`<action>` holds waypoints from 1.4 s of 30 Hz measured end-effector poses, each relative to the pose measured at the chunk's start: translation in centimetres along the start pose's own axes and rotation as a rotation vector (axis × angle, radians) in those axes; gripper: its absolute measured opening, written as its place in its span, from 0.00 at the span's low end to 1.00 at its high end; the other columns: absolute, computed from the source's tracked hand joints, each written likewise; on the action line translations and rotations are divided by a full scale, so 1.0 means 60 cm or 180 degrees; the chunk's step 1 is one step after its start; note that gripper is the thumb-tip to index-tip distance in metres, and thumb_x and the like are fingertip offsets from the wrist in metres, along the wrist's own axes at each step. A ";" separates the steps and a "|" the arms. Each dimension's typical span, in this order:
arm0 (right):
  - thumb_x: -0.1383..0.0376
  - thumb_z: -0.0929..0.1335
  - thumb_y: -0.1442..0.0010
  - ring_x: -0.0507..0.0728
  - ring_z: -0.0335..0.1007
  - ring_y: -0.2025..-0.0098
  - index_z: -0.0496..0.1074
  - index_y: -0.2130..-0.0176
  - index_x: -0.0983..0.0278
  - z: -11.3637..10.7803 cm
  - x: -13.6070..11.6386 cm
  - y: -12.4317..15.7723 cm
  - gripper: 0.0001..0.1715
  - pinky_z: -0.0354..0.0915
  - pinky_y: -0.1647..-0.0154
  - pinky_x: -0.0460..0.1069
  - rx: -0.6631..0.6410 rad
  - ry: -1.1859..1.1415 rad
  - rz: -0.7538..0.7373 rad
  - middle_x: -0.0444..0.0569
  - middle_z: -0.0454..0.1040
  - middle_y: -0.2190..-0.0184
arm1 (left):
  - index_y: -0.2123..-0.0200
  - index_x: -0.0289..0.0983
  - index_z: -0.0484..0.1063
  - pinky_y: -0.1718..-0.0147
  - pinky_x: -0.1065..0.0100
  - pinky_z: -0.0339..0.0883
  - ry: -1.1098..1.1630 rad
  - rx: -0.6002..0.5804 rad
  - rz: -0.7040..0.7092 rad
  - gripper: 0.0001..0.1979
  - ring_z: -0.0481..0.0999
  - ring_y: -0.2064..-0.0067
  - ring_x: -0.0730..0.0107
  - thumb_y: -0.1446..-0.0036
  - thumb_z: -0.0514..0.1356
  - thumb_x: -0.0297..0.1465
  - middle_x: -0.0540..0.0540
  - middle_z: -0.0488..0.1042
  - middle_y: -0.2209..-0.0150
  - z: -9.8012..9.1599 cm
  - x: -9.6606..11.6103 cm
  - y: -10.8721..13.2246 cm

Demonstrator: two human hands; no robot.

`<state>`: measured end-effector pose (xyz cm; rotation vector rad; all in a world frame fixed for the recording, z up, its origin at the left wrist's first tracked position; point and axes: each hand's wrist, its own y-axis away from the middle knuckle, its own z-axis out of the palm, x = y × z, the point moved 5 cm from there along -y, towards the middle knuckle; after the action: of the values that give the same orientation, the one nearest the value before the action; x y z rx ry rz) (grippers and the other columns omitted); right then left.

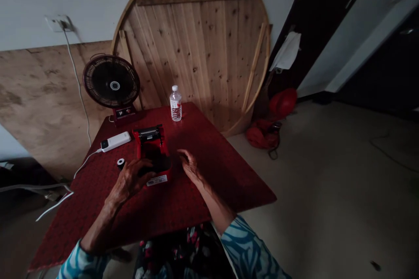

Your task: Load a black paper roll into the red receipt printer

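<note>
A small red and black device (151, 147), open at its far end, lies on the red table (203, 183). My left hand (131, 178) rests on the device's near end, fingers curled over its black part. My right hand (189, 165) hovers just right of the device, fingers loosely apart and holding nothing. A small black and white roll (121, 163) stands on the table just left of my left hand.
A white power strip (115, 141) with a cable lies at the left. A table fan (111, 85) and a water bottle (176, 103) stand at the far edge. A round wooden board (199, 39) leans on the wall. Red items (266, 133) lie on the floor.
</note>
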<state>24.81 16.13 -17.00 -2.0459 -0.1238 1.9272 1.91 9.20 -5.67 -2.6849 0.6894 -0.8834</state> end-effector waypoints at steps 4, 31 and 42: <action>0.61 0.66 0.47 0.60 0.76 0.52 0.77 0.60 0.56 -0.003 0.001 0.002 0.14 0.67 0.44 0.57 0.0040 0.0078 -0.0016 0.46 0.81 0.59 | 0.58 0.43 0.80 0.50 0.54 0.70 0.0012 0.0051 0.0227 0.11 0.80 0.51 0.53 0.38 0.61 0.41 0.42 0.82 0.52 0.004 -0.006 0.002; 0.37 0.64 0.42 0.63 0.70 0.41 0.78 0.58 0.57 0.107 -0.086 -0.140 0.32 0.65 0.40 0.61 -0.0367 -0.0729 0.0403 0.50 0.78 0.48 | 0.57 0.44 0.80 0.49 0.55 0.64 -0.0780 0.0669 0.1221 0.10 0.78 0.50 0.58 0.34 0.57 0.31 0.44 0.82 0.57 0.014 -0.003 0.044; 0.50 0.71 0.49 0.61 0.73 0.50 0.75 0.54 0.58 0.085 -0.052 -0.011 0.25 0.68 0.46 0.56 0.0066 -0.1157 0.0554 0.48 0.79 0.52 | 0.49 0.40 0.75 0.52 0.57 0.71 0.0970 0.1294 -0.0702 0.18 0.78 0.50 0.55 0.35 0.57 0.43 0.41 0.79 0.50 -0.015 -0.041 0.022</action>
<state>19.63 16.79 -14.01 -1.7220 -0.0090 2.3814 -0.87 9.21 -6.64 -2.3111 0.2300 -1.3442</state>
